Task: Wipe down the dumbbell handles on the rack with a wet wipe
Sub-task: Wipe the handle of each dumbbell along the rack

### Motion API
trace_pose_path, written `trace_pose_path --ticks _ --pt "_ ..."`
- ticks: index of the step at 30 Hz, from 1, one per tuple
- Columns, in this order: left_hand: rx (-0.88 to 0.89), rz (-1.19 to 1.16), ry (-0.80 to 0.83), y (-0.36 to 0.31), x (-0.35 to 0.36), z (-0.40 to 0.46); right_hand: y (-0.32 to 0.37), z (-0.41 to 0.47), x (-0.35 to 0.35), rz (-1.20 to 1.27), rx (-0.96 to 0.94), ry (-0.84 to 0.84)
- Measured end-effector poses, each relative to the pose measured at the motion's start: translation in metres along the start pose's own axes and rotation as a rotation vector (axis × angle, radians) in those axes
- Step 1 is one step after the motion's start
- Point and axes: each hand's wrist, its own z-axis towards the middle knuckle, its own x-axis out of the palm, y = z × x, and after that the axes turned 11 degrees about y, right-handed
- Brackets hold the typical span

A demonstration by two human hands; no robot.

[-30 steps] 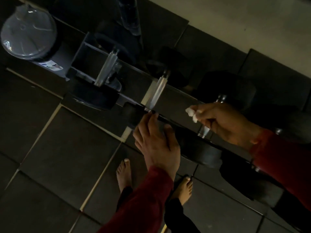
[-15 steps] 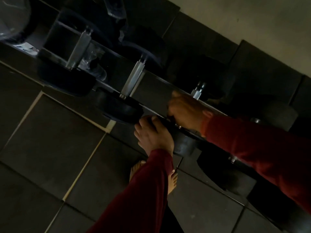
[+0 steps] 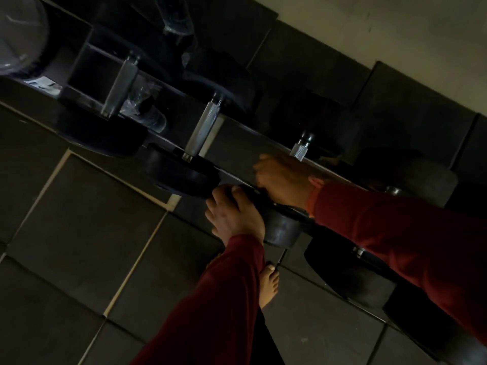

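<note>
Several dumbbells lie side by side on a dark rack (image 3: 234,147) in dim light. The first knurled handle (image 3: 120,86) and the second handle (image 3: 202,130) are bare. My right hand (image 3: 283,180) is curled round the third dumbbell's handle (image 3: 299,150), of which only the far end shows. The wet wipe is hidden under that hand. My left hand (image 3: 233,213) rests with its fingers laid over the front edge of the rack, beside that dumbbell's near head (image 3: 280,230).
A clear bottle (image 3: 176,17) stands behind the rack at the top, and a large round lidded container (image 3: 18,35) sits at the top left. Another dumbbell head (image 3: 350,277) lies to the right. A bare foot (image 3: 268,285) stands on the dark floor mats.
My right hand, which pinched the white wipe above the rack, came down and closed round the third handle. The view shifted right, and my left hand slid along the front rail.
</note>
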Motion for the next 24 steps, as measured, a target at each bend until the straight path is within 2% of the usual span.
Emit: trace_pose_path --ticks 2,6,12,14,18,21,24 --pt "-0.006 0.001 0.002 -0.001 0.0 0.0 0.002 0.008 0.005 0.076 0.099 0.056" --pt "-0.021 -0.007 0.0 0.0 0.001 0.0 0.001 -0.025 0.014 0.33 0.169 -0.103" --pt "-0.035 0.008 0.007 -0.001 0.001 -0.001 0.01 -0.048 0.043 0.844 0.496 -0.213" --pt "-0.037 0.01 0.009 -0.002 0.001 -0.001 0.014 -0.05 0.05 0.901 0.592 -0.238" --pt "-0.033 0.018 0.008 -0.003 0.0 -0.002 0.013 -0.047 0.06 0.847 0.79 -0.202" --pt "-0.031 0.016 0.007 -0.003 0.0 -0.002 0.007 -0.042 0.064 1.018 0.825 -0.207" --pt "-0.035 0.014 0.008 -0.004 0.0 -0.002 0.003 -0.038 0.063 1.087 0.825 -0.2"
